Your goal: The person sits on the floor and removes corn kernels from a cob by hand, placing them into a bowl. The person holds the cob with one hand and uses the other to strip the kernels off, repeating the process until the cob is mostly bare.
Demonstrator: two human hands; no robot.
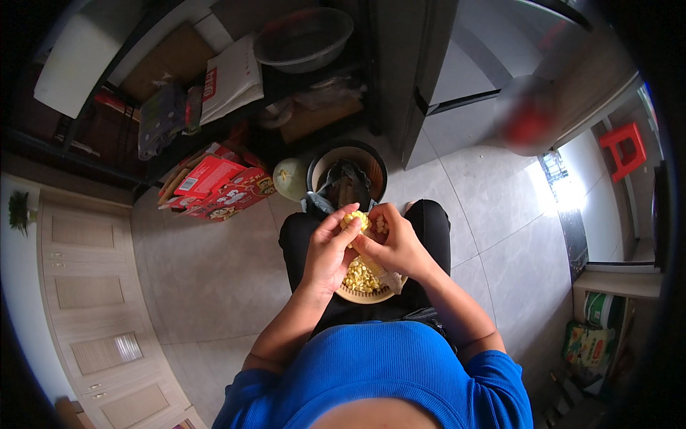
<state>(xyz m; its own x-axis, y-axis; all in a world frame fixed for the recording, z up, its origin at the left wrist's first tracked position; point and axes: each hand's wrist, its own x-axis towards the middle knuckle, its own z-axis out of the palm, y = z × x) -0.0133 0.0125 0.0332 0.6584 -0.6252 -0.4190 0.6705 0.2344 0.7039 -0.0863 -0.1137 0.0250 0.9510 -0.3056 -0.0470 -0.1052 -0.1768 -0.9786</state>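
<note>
Over my lap, both hands hold an ear of corn (357,219) covered in pale yellow kernels at its far end. My left hand (330,252) wraps its left side, thumb and fingers curled around the kernels. My right hand (395,247) grips from the other side, its thumb pressed toward the cob and its fingers bent; more kernels show by those fingers. Underneath, a round yellow basket (363,297) rests between my thighs with many loose corn kernels (361,277) in it. A pale, stripped-looking length (388,279) slants below my right hand, partly hidden by it.
Beyond my knees stands a round bin (383,168) with a dark bag. Beside it are a pale green melon (291,179) and red cardboard boxes (221,187). A dark shelf (314,89) holds a clear basin (304,44). A grey fridge (464,79) and red stool (623,151) are right.
</note>
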